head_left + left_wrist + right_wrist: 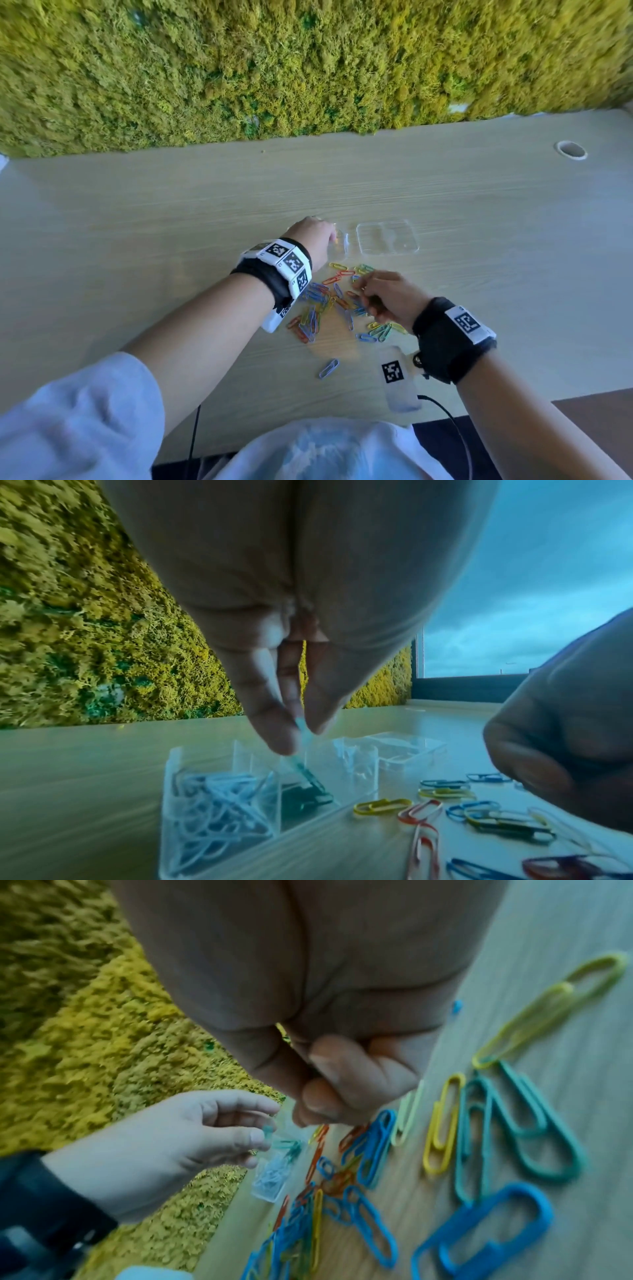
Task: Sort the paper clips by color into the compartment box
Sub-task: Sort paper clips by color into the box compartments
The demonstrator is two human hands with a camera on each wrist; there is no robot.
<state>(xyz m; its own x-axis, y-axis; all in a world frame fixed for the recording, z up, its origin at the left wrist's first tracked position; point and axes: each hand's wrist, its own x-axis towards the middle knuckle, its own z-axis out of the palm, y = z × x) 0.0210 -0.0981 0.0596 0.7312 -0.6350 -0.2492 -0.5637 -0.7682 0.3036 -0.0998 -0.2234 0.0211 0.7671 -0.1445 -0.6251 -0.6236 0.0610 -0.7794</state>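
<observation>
Left hand (291, 631) above clear plastic compartment box (260, 804), thumb and fingertips pinching one green paper clip (303, 753). Clip's long axis steep, upper end in the pinch, lower end slanting down into the box's middle compartment onto dark green clips (304, 794). Compartment on the side away from the loose pile: white clips (219, 804), tangled. Clear plastic lid (387, 238) flat on pale wood counter (171, 205), just beside the box.

Loose pile of coloured paper clips (329, 301) on counter just short of the box: blue, yellow, red, green, long axes mixed. Single lilac clip (329, 368) apart, nearer the body.

Right hand (387, 298) low over the pile, fingers curled; contents of the curl cannot be told.
</observation>
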